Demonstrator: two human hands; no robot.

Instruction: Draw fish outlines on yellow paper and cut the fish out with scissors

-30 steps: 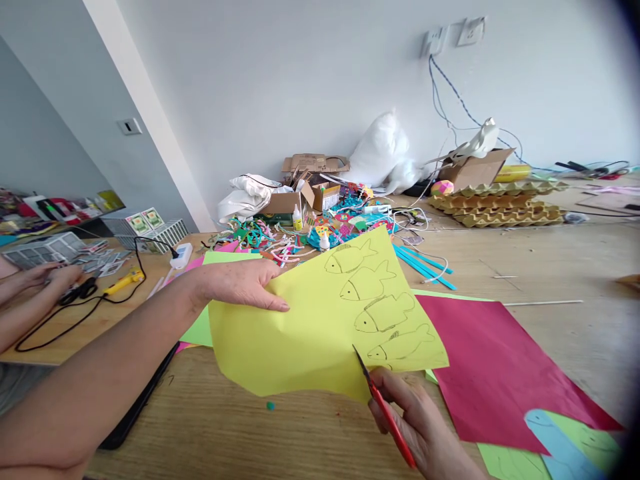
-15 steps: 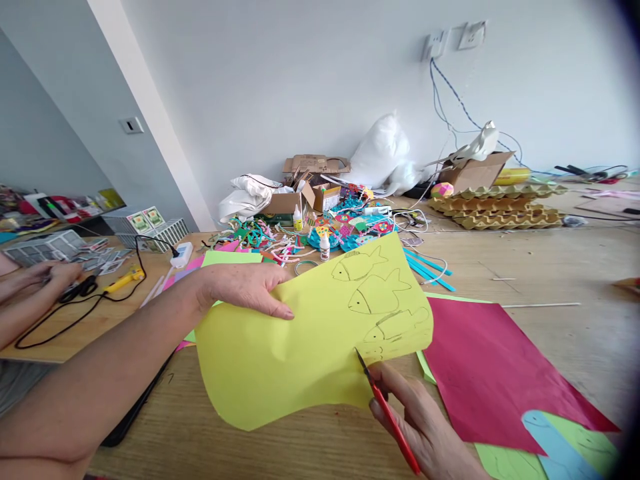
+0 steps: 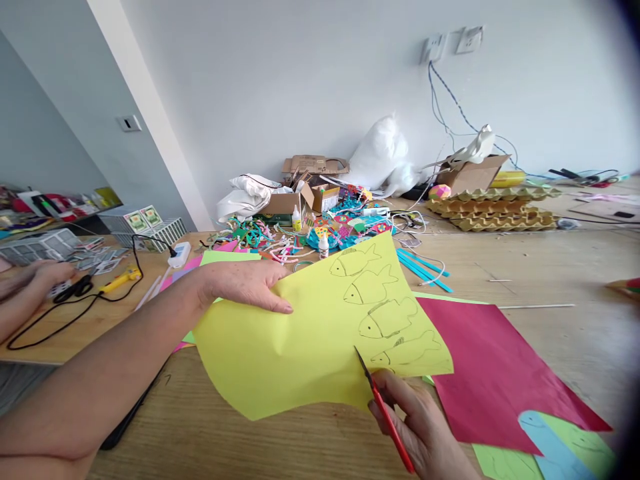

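While the left hand (image 3: 253, 283) grips the yellow sheet (image 3: 300, 347) at its upper edge, with the thumb on the near face and the other fingers hidden behind, the right hand (image 3: 423, 417) is closed around the red handles of the scissors (image 3: 393, 427). The sheet is raised and bent in front of the person, above the wooden table (image 3: 220, 447). The scissors are at its lower edge, and the dark blade shows against the yellow, its tip pointing up and a little to the left. How wide the blades are parted, I cannot tell. On the right part of the sheet, four fish outlines (image 3: 376, 320) are drawn one below another.

To the right, a red sheet (image 3: 500, 367) lies on the table, partly over green paper (image 3: 505, 460); a light blue piece (image 3: 553, 443) with a drawn eye is near its lower corner. Beyond the yellow sheet there are blue strips (image 3: 425, 272), a small white bottle (image 3: 323, 247) and a colourful pile of scraps (image 3: 345, 227). Egg trays (image 3: 495, 213) are stacked further right. At the far left, another person's hands (image 3: 53, 275) are near a yellow glue gun (image 3: 120, 281).
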